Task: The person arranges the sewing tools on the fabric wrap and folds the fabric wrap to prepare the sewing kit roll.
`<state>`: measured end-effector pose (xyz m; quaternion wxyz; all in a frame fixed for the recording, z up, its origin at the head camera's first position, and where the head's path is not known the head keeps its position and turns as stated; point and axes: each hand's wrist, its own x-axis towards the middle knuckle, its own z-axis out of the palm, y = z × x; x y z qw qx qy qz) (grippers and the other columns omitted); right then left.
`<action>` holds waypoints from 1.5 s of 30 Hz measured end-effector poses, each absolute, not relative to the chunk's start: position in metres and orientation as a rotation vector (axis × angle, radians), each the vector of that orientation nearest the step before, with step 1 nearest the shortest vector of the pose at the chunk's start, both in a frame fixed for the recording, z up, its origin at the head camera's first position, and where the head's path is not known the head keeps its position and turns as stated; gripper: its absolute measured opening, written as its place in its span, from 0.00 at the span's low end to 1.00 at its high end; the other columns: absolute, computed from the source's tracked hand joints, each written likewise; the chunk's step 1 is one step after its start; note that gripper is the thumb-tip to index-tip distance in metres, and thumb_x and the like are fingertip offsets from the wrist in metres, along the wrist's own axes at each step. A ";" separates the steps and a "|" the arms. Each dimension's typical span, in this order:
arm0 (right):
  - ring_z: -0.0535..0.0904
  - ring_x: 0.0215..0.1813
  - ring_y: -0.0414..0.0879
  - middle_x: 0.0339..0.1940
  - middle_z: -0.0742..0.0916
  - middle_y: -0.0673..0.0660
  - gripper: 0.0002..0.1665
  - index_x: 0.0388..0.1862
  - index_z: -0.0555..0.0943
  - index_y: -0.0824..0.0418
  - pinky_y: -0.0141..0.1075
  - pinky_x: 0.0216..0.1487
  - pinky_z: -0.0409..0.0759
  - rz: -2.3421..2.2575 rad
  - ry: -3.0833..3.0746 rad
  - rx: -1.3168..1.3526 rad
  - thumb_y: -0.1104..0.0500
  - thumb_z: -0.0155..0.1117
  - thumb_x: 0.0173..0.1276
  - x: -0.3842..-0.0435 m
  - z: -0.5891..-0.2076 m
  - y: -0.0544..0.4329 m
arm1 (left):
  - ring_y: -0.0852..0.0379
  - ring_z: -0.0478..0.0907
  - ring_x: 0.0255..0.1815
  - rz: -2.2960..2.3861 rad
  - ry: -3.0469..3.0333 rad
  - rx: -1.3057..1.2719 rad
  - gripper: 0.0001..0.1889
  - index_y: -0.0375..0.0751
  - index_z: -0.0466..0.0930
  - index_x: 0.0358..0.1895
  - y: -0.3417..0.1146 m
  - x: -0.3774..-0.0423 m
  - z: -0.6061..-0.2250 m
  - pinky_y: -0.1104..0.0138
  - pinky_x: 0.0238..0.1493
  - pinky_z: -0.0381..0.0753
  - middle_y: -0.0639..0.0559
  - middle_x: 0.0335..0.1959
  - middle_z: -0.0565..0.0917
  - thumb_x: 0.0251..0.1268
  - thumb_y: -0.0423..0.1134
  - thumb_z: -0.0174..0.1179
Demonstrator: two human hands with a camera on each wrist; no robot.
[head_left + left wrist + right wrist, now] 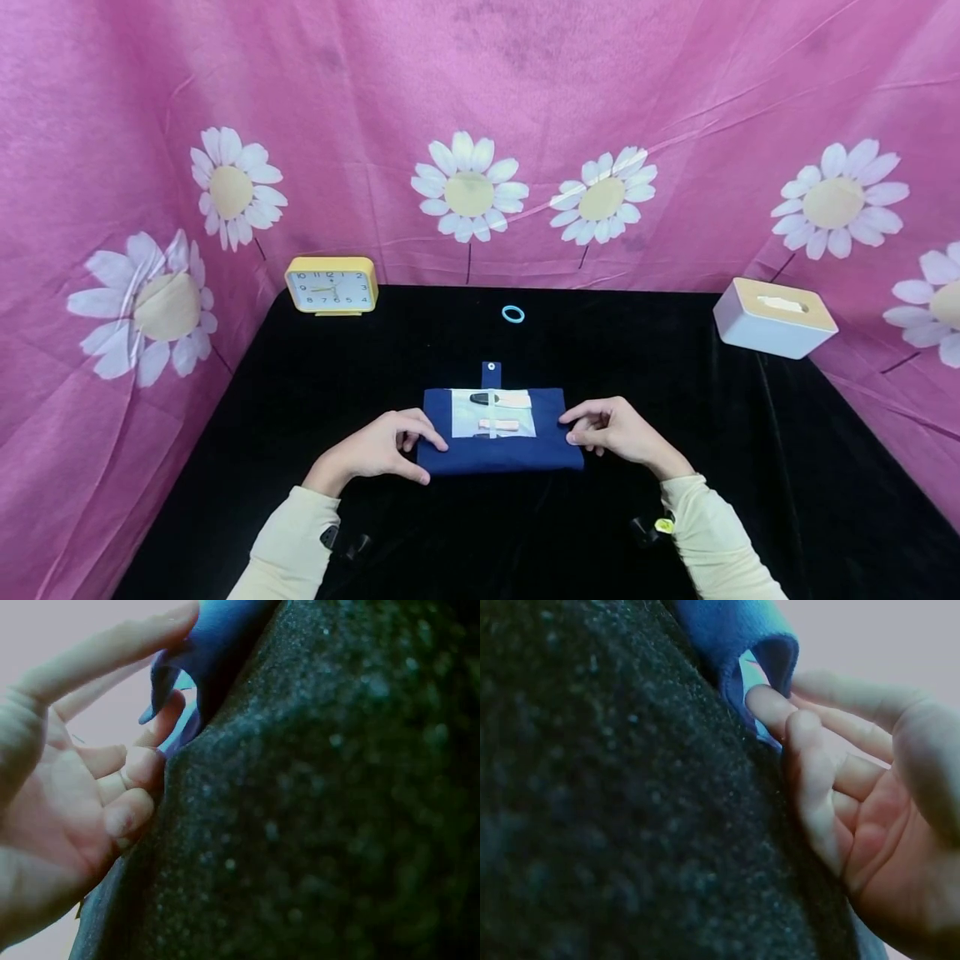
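In the head view a navy fabric tool roll [498, 457] lies partly folded at the middle of the black table. Its front portion is folded over, leaving a pale inner panel [460, 414] exposed. A strap there holds small items with pale handles, one with a dark end [482, 399]. A tab with a snap [491, 373] sticks out at the far edge. My left hand [386, 446] grips the fold's left end, thumb along the front edge. At the right end my right hand [618, 429] pinches the side edge. Both wrist views show fingertips at the curled fabric's open end [171, 679].
A yellow alarm clock [332, 286] stands at the back left. Near the back edge lies a light blue ring [513, 314]. A white tissue box [776, 318] with a wooden-looking lid sits at the back right. Pink curtain with daisies surrounds the table.
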<state>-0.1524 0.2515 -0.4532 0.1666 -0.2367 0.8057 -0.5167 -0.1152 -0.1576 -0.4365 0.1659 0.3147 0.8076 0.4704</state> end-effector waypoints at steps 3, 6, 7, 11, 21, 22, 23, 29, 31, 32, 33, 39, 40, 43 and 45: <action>0.79 0.25 0.36 0.28 0.88 0.55 0.16 0.49 0.85 0.69 0.35 0.25 0.80 -1.439 2.342 -0.669 0.63 0.73 0.63 -0.149 -0.448 0.252 | 0.59 0.70 0.34 1.321 2.301 0.903 0.20 0.47 0.88 0.48 -0.157 -0.115 -0.437 0.71 0.37 0.71 0.50 0.43 0.79 0.48 0.40 0.79; 0.81 0.29 0.36 0.31 0.89 0.55 0.16 0.47 0.86 0.66 0.33 0.29 0.81 -1.421 2.437 -0.670 0.62 0.75 0.62 -0.144 -0.443 0.252 | 0.60 0.69 0.35 1.292 2.305 0.904 0.21 0.49 0.87 0.49 -0.156 -0.115 -0.437 0.71 0.38 0.71 0.51 0.44 0.78 0.48 0.41 0.78; 0.82 0.31 0.36 0.32 0.89 0.54 0.16 0.47 0.86 0.65 0.32 0.31 0.81 -1.420 2.475 -0.681 0.62 0.75 0.61 -0.142 -0.442 0.252 | 0.60 0.69 0.35 1.284 2.306 0.903 0.21 0.50 0.87 0.49 -0.156 -0.115 -0.437 0.71 0.39 0.71 0.52 0.44 0.78 0.49 0.41 0.78; 0.83 0.36 0.38 0.37 0.90 0.54 0.17 0.48 0.87 0.62 0.32 0.38 0.82 -1.442 2.613 -0.779 0.63 0.76 0.59 -0.133 -0.436 0.250 | 0.60 0.70 0.36 1.264 2.314 0.893 0.20 0.51 0.87 0.49 -0.156 -0.115 -0.436 0.70 0.39 0.71 0.53 0.44 0.78 0.50 0.41 0.78; 0.80 0.52 0.40 0.48 0.87 0.50 0.25 0.49 0.86 0.55 0.27 0.55 0.75 -1.446 2.581 -1.151 0.61 0.83 0.51 -0.112 -0.425 0.240 | 0.60 0.70 0.37 1.240 2.317 0.911 0.20 0.52 0.86 0.50 -0.157 -0.115 -0.437 0.71 0.39 0.71 0.53 0.44 0.77 0.51 0.43 0.77; 0.80 0.53 0.40 0.49 0.86 0.49 0.26 0.50 0.86 0.53 0.27 0.57 0.74 -1.416 2.570 -1.154 0.60 0.83 0.51 -0.110 -0.426 0.239 | 0.60 0.70 0.37 1.241 2.316 0.920 0.20 0.52 0.86 0.50 -0.157 -0.115 -0.437 0.71 0.39 0.71 0.53 0.45 0.77 0.51 0.43 0.77; 0.79 0.54 0.39 0.50 0.86 0.47 0.27 0.51 0.86 0.51 0.27 0.59 0.72 -1.386 2.560 -1.138 0.58 0.84 0.50 -0.109 -0.427 0.239 | 0.60 0.70 0.37 1.241 2.313 0.931 0.20 0.52 0.86 0.50 -0.157 -0.115 -0.438 0.71 0.40 0.71 0.53 0.45 0.77 0.51 0.43 0.77; 0.77 0.57 0.38 0.52 0.85 0.46 0.30 0.54 0.85 0.48 0.28 0.61 0.70 -1.305 2.522 -1.092 0.55 0.84 0.49 -0.108 -0.437 0.238 | 0.59 0.69 0.37 1.234 2.314 0.989 0.23 0.51 0.85 0.52 -0.160 -0.116 -0.440 0.71 0.40 0.72 0.52 0.44 0.76 0.49 0.43 0.78; 0.77 0.56 0.38 0.52 0.85 0.46 0.30 0.54 0.85 0.49 0.27 0.61 0.70 -1.313 2.510 -1.108 0.56 0.84 0.49 -0.109 -0.440 0.239 | 0.59 0.69 0.37 1.228 2.315 0.986 0.23 0.51 0.85 0.52 -0.160 -0.115 -0.440 0.71 0.40 0.72 0.52 0.45 0.76 0.49 0.42 0.77; 0.77 0.57 0.38 0.52 0.85 0.47 0.30 0.54 0.85 0.49 0.26 0.61 0.70 -1.319 2.503 -1.119 0.57 0.84 0.49 -0.109 -0.441 0.240 | 0.59 0.69 0.37 1.226 2.317 0.983 0.23 0.51 0.84 0.53 -0.160 -0.115 -0.440 0.71 0.40 0.72 0.53 0.45 0.76 0.50 0.42 0.77; 0.77 0.57 0.38 0.52 0.85 0.47 0.30 0.54 0.85 0.50 0.26 0.61 0.70 -1.328 2.496 -1.129 0.58 0.83 0.50 -0.110 -0.443 0.241 | 0.59 0.69 0.37 1.225 2.318 0.978 0.23 0.51 0.84 0.53 -0.160 -0.115 -0.440 0.71 0.40 0.72 0.53 0.45 0.76 0.50 0.42 0.77; 0.78 0.55 0.39 0.51 0.86 0.51 0.28 0.54 0.84 0.52 0.25 0.60 0.71 -1.387 2.452 -1.158 0.63 0.80 0.53 -0.113 -0.449 0.245 | 0.58 0.70 0.38 1.237 2.320 0.962 0.22 0.50 0.84 0.53 -0.160 -0.114 -0.438 0.71 0.40 0.72 0.52 0.46 0.77 0.52 0.39 0.75; 0.79 0.54 0.40 0.51 0.86 0.51 0.27 0.53 0.84 0.52 0.25 0.59 0.72 -1.394 2.444 -1.151 0.63 0.80 0.54 -0.113 -0.450 0.246 | 0.58 0.70 0.37 1.239 2.320 0.957 0.22 0.50 0.84 0.53 -0.160 -0.113 -0.438 0.71 0.40 0.72 0.52 0.46 0.77 0.52 0.39 0.75; 0.80 0.53 0.40 0.51 0.86 0.50 0.24 0.52 0.85 0.51 0.27 0.57 0.75 -1.412 2.425 -1.109 0.62 0.79 0.56 -0.115 -0.451 0.247 | 0.58 0.70 0.37 1.239 2.327 0.938 0.21 0.51 0.85 0.53 -0.160 -0.113 -0.439 0.71 0.40 0.72 0.52 0.46 0.76 0.53 0.39 0.74; 0.80 0.53 0.40 0.50 0.87 0.49 0.23 0.52 0.85 0.50 0.28 0.56 0.75 -1.421 2.416 -1.080 0.61 0.79 0.56 -0.116 -0.452 0.247 | 0.59 0.70 0.37 1.240 2.337 0.923 0.21 0.51 0.85 0.53 -0.160 -0.113 -0.439 0.70 0.39 0.72 0.52 0.46 0.76 0.54 0.38 0.74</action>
